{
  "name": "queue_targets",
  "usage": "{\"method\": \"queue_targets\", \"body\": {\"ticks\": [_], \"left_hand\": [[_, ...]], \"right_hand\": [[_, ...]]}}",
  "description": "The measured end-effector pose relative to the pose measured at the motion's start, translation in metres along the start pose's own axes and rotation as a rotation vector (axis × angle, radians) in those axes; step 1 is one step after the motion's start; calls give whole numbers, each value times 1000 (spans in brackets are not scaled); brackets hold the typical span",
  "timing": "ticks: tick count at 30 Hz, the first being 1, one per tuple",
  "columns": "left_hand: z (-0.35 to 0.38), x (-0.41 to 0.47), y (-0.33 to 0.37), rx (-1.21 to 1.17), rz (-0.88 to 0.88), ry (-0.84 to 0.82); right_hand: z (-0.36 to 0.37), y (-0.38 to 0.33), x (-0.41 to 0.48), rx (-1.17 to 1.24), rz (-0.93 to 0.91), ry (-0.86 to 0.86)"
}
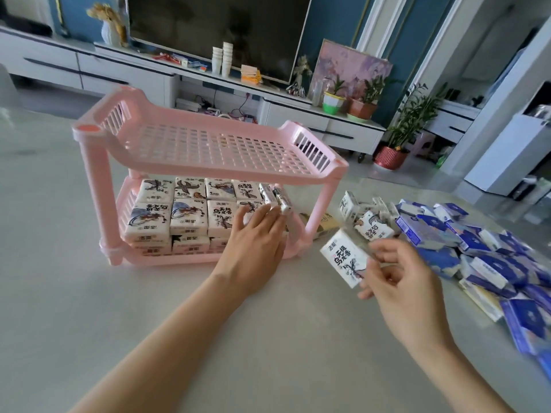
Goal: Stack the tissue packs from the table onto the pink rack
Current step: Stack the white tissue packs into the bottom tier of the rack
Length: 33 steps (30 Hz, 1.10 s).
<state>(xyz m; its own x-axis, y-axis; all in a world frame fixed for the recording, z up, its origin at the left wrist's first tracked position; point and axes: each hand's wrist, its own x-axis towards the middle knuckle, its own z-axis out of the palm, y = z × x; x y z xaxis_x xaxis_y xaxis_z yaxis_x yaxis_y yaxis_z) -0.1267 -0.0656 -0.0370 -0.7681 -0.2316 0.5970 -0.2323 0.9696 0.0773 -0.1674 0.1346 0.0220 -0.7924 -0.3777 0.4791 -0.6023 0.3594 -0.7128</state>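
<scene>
Currently the left hand [256, 234] is reaching into the lower shelf [125, 204] of the pink rack [95, 180], its fingers lying straight and close together against the stacked packs [187, 216] and touching the upright packs [275, 196] leaning at the right end; the right hand [399, 281] is pinching a white tissue pack [343, 257] between thumb and curled fingers, holding it tilted above the table [283, 338], just right of the rack and apart from it; motion blur is hiding how many fingers are on it. The lower shelf is looking nearly full, and that, in my judgement, is where the risk is sitting: pushing another pack into the narrow space at the right end could be tipping the upright packs out over the front rim, or shoving the neighbouring stack askew; a pinch on a soft wrapper could be letting the pack twist or slip. The top shelf [208, 144] is holding nothing, so it may be the safer spot. Loose white packs [369, 222] and blue packs [483, 257] are lying heaped on the table at the right; a sweeping forearm could be scattering them.
</scene>
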Motion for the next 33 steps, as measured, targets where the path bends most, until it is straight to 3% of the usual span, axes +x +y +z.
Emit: {"method": "queue_targets", "body": {"ticks": [4,9,13,23,26,33], "left_hand": [[-1,-1,-1,-37,-14,2],[-1,-3,0,-70,-28,42],[2,-4,-1,-71,-29,83],[2,-3,-3,-127,-15,131],[0,-3,-4,-115,-6,107],[-2,-3,-3,-145,-15,40]], "right_hand": [[25,-28,-18,103,-79,-18],[82,-40,-7,-111,-311,265],[109,-40,1,-224,-350,423],[125,-39,18,-416,-248,381],[123,-39,22,-487,-171,256],[130,-32,30,-412,-299,395]]}}
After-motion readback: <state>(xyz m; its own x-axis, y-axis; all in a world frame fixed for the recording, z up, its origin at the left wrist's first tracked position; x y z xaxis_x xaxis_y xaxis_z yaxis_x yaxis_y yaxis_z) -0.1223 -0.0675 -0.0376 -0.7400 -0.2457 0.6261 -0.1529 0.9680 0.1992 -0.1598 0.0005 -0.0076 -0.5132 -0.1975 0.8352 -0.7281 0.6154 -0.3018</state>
